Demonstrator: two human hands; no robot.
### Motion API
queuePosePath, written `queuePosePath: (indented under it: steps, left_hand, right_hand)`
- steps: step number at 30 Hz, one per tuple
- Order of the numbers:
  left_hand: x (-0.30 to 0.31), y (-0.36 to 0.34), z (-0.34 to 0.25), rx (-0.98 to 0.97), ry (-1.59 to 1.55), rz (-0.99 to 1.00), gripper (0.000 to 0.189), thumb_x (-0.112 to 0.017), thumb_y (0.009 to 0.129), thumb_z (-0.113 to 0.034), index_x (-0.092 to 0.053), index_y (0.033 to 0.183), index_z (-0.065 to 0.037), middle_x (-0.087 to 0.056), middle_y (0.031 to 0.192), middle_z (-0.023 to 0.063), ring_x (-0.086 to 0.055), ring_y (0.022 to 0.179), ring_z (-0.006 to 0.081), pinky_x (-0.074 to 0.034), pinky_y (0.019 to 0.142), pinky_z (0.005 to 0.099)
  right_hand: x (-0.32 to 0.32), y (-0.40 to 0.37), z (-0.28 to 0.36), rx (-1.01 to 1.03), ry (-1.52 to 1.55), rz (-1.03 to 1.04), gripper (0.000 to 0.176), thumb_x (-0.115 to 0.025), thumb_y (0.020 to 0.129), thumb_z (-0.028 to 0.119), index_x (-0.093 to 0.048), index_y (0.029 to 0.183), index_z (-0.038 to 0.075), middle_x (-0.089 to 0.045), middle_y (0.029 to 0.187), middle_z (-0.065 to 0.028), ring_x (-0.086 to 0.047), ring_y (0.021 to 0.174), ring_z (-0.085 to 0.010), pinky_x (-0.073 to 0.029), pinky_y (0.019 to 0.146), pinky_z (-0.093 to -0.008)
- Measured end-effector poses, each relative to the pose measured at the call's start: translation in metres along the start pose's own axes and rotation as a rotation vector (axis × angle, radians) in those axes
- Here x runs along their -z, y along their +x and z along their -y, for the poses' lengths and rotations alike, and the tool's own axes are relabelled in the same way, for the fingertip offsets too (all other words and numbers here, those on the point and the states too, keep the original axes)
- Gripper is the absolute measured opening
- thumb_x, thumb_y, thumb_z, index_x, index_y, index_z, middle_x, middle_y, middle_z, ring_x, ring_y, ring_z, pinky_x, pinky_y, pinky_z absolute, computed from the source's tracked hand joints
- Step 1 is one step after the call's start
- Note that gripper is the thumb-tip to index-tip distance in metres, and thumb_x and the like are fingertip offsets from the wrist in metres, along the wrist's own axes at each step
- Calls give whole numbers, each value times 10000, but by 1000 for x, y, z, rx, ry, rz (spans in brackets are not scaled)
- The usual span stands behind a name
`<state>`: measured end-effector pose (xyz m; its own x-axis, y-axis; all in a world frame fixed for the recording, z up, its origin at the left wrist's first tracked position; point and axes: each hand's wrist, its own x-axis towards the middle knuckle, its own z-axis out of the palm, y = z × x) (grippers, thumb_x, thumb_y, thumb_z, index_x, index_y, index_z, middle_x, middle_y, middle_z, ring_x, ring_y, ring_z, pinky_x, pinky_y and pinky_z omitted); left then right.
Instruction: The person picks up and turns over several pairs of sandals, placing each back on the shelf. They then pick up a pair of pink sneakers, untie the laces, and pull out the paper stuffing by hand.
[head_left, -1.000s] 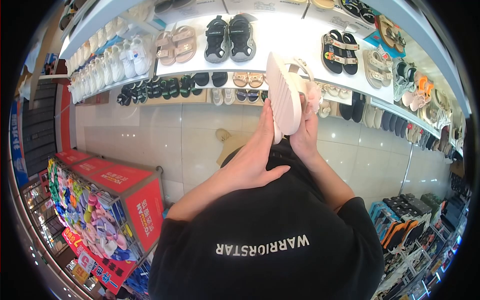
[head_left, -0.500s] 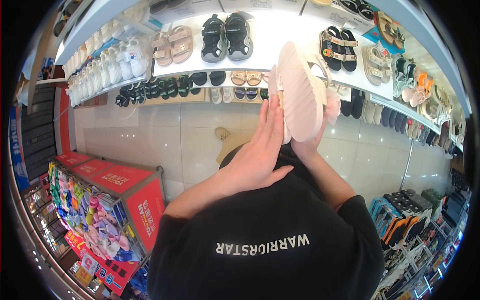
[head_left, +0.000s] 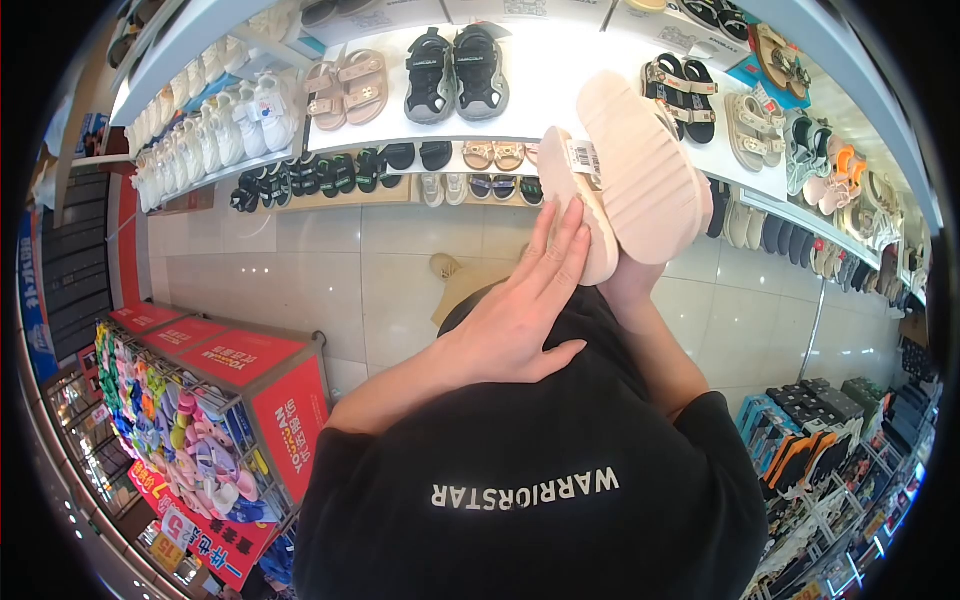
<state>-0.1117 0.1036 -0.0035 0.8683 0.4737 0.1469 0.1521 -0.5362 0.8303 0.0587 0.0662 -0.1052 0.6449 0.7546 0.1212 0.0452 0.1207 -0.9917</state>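
Two pale pink sandals [head_left: 645, 165] are held up with their ridged soles towards me, and a white barcode label shows between them. My left hand [head_left: 530, 305] has its fingers stretched out flat against the smaller-looking sole [head_left: 575, 215], thumb apart. Behind and below the pair, my right hand [head_left: 630, 285] supports them at the lower end; its fingers are mostly hidden by the soles.
Ahead, a white shelf [head_left: 385, 100] carries black sandals [head_left: 455, 75], beige sandals [head_left: 345, 90] and white shoes [head_left: 265, 115], with more footwear below. A red-panelled bin [head_left: 290, 420] of colourful clogs stands at left. Racks of slippers [head_left: 810, 450] stand at lower right.
The sandals have tilted and spread apart, showing more of both soles and the barcode label. The larger-looking sole has shifted right; my left fingers have moved slightly right with the nearer one.
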Motion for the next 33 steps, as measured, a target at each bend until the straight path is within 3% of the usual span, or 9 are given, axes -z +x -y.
queuePosePath:
  steps: [2,4,5,6,12,15,28,30,33]
  left_hand:
    - [0,-1,2,-21,-13,2,1065,-787,714,-116,-134,1533,75,-64,1600,315,-78,1473,513,-242,1168,497]
    - [0,-2,2,-43,-27,5,1033,-782,711,-109,-176,1526,80,-78,1599,314,-83,1473,513,-238,1168,499]
    - [1,-2,2,-55,4,15,1026,-780,707,-102,-188,1527,64,-68,1602,304,-90,1462,533,-303,1134,513]
    - [1,-2,2,-67,35,25,1019,-779,702,-94,-201,1528,47,-58,1605,293,-97,1450,552,-368,1101,527]
    - [0,-4,0,-57,29,14,1004,-786,687,-78,-261,1543,-56,-74,1612,269,-111,1451,547,-378,1095,538]
    - [0,-5,0,-40,-20,14,936,-764,714,-92,-304,1527,-21,-90,1604,304,-117,1463,528,-262,1148,537]
    - [-1,-3,-1,-37,-8,-5,922,-767,702,-85,-337,1516,-37,-104,1607,291,-118,1455,545,-270,1141,557]
    - [0,-3,-2,-34,44,5,956,-788,693,-80,-317,1524,-73,-96,1620,244,-102,1456,541,-377,1091,546]
    - [0,-1,-1,-38,46,5,947,-788,695,-81,-324,1520,-72,-98,1620,242,-103,1454,546,-369,1094,554]
  right_hand:
    - [0,2,-1,-138,302,42,584,-445,1041,364,-292,1481,12,-428,1458,-152,-488,1312,-255,-446,1071,-410]
    - [-1,3,4,-172,394,39,566,-432,1039,355,-306,1470,10,-442,1441,-163,-506,1297,-268,-470,1054,-417]
    - [-2,3,6,-207,488,37,548,-419,1038,345,-320,1458,8,-457,1425,-175,-523,1282,-281,-493,1037,-424]
    - [-3,3,7,-207,488,37,548,-419,1038,345,-320,1458,8,-457,1425,-175,-523,1282,-281,-493,1037,-424]
    - [-2,1,13,-228,480,54,596,-395,1034,404,-279,1490,39,-448,1431,-177,-514,1290,-306,-477,1056,-452]
    - [-1,-1,10,-245,495,73,595,-397,1034,410,-284,1486,39,-450,1431,-172,-517,1287,-304,-481,1053,-450]
    - [5,0,-5,-301,542,89,622,-421,1023,458,-297,1482,56,-448,1430,-159,-519,1278,-304,-487,1043,-452]
    - [6,0,-6,-313,552,91,624,-422,1023,460,-296,1483,58,-444,1435,-158,-513,1285,-304,-483,1048,-452]
    - [6,2,-8,-292,542,113,619,-424,1023,453,-291,1485,62,-441,1437,-154,-507,1290,-302,-476,1054,-448]
